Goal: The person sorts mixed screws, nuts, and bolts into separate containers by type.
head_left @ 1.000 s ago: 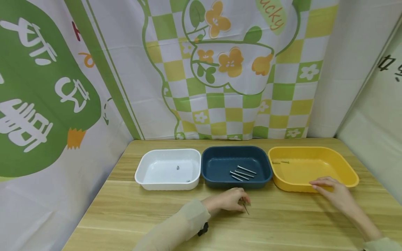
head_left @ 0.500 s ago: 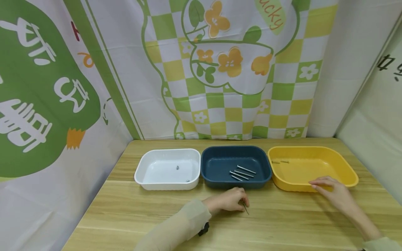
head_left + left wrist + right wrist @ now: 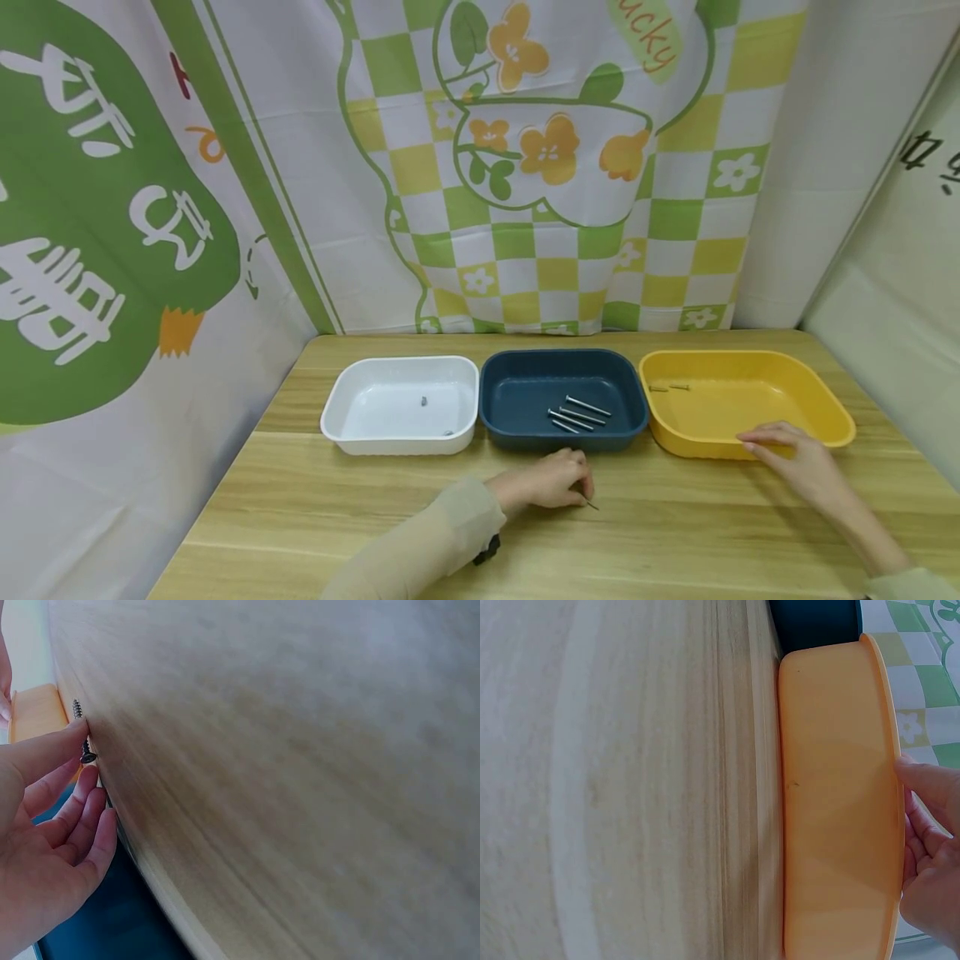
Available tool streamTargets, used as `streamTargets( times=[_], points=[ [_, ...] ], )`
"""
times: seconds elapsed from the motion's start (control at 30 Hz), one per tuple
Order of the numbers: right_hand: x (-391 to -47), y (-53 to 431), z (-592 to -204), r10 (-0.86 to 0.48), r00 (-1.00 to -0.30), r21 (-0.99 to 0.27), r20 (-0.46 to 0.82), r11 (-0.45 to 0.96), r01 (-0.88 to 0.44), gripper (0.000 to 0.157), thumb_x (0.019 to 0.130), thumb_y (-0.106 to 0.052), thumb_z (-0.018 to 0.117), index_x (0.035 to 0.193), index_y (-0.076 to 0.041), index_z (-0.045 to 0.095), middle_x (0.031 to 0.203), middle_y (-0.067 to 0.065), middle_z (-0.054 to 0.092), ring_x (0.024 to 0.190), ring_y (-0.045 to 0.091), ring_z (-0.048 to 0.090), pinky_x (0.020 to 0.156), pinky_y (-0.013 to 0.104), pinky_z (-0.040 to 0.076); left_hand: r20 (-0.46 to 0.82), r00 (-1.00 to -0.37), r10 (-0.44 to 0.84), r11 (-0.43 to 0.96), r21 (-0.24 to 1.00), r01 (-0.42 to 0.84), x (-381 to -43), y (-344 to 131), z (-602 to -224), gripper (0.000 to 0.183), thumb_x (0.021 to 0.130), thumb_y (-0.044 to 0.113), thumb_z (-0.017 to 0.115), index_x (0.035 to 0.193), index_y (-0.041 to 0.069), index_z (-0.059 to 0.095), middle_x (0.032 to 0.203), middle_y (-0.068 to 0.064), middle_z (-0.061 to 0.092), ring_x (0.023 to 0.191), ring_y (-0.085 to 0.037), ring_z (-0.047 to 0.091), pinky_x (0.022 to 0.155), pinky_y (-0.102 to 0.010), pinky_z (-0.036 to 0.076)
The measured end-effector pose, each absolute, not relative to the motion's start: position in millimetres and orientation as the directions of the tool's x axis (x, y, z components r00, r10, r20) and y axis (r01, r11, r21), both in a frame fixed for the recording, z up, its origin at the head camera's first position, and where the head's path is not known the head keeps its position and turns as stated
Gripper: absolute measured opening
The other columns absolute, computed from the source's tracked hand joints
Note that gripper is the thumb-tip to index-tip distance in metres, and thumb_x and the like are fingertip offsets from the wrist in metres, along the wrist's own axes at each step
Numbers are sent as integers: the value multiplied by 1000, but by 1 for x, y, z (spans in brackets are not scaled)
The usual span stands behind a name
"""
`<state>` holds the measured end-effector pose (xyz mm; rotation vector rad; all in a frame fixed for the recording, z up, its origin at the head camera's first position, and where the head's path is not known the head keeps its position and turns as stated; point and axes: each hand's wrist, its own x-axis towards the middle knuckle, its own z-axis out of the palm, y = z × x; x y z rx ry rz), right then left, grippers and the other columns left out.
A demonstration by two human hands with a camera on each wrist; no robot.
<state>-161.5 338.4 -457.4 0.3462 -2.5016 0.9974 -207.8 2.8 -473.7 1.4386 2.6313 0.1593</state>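
My left hand (image 3: 551, 481) is low over the wooden table, just in front of the dark blue tray (image 3: 517, 440). Between thumb and fingers it pinches a small dark metal screw (image 3: 88, 757), whose threaded end sticks out past the thumb in the left wrist view. My right hand (image 3: 806, 467) holds the near rim of the yellow tray (image 3: 832, 408), thumb at the outer edge and the other fingers partly hidden behind the rim in the right wrist view. Several long silver screws (image 3: 581, 413) lie in the blue tray. Two short brass-coloured screws (image 3: 679, 387) lie in the yellow one.
A white tray (image 3: 360, 433) stands left of the blue one, with two tiny metal pieces (image 3: 423, 401) in it. The three trays form a row along the back of the wooden table (image 3: 300, 517). Patterned cloth (image 3: 540, 275) hangs behind them.
The screw in my left fingers has turned from pointing steeply down to lying flatter, its tip towards the right. The right hand and the trays have kept their places.
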Motion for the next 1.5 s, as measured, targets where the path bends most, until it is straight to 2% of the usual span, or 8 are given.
streamTargets(
  times=[0.23,0.5,0.93,1.5],
  points=[
    [-162,339,-458,-68,-880,-596,470,710,-374,9,81,-6,67,88,-1,69,89,-31,52,89,-24,36,77,-3,20,-59,-535,843,537,161,828,-206,2,-472,4,81,23,68,85,21,67,89,9,54,85,-4,45,75,-10,33],
    [-161,338,-457,-70,-884,-603,462,706,-371,10,81,-6,67,89,0,68,89,-30,52,89,-24,37,77,-3,20,-42,-518,854,512,236,826,-204,3,-469,5,86,20,63,88,18,66,87,9,58,84,-4,48,75,-9,34],
    [-160,337,-456,-70,-883,-603,464,706,-373,9,81,-5,67,88,0,69,88,-30,53,88,-23,37,76,-3,20,29,-536,844,498,332,801,-203,9,-459,4,85,18,64,86,14,65,84,8,56,79,1,47,72,-5,33],
    [-160,336,-456,-64,-888,-601,456,713,-360,10,81,-6,67,89,0,68,90,-32,51,90,-24,35,76,-4,19,77,-536,841,475,371,798,-201,26,-450,6,87,18,62,89,13,65,88,6,57,81,1,50,73,-4,36]
  ],
)
